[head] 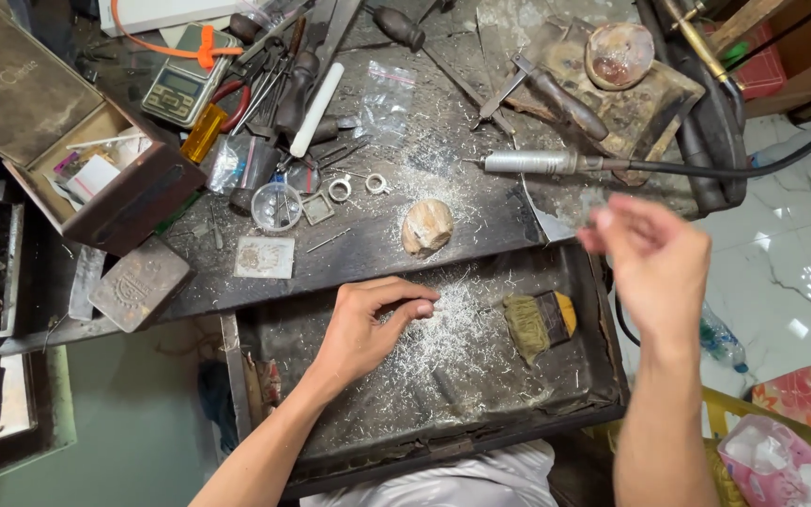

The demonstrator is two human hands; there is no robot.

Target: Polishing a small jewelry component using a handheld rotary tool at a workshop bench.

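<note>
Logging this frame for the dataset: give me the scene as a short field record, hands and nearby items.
setting: cluttered workbench with open drawer tray
left hand: fingertips in the pile of silver filings in the tray
right hand: raised over the tray's right edge, blurred, contents cannot be told
in tray: small brush
on bench: rotary handpiece, two silver rings, pocket scale

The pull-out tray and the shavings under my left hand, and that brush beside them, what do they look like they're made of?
Tray: probably dark sheet metal, dull and grimy, with thin bent rims. Shavings: bright silvery metal filings, glinting. Brush: seemingly a wooden block, yellow and dark, with frayed olive bristles. The left hand rests on the shavings.
</note>
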